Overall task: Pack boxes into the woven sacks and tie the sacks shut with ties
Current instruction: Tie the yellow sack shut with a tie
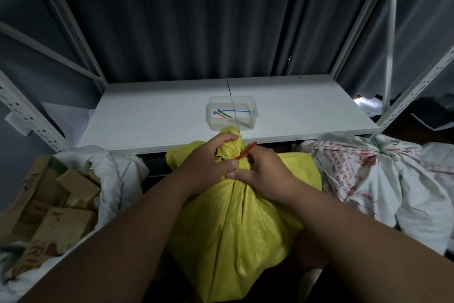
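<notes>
one sack tied, one being tied, boxes left
left hand [211,157] grips the yellow sack [235,229] neck; right hand [260,175] pinches the red tie [247,149]; white sack [383,175] already tied; loose boxes [56,204] remain.

A white shelf board [152,116] of a pale metal rack spans the middle of the frame, with a thin dark seam running front to back near its centre. A clear plastic container [231,112] sits on it, just right of centre and close to the front edge, holding a few coloured cable ties [231,112] in red, green and blue. A perforated rack upright [415,86] rises at the board's right end, another at the left edge of the frame.
</notes>
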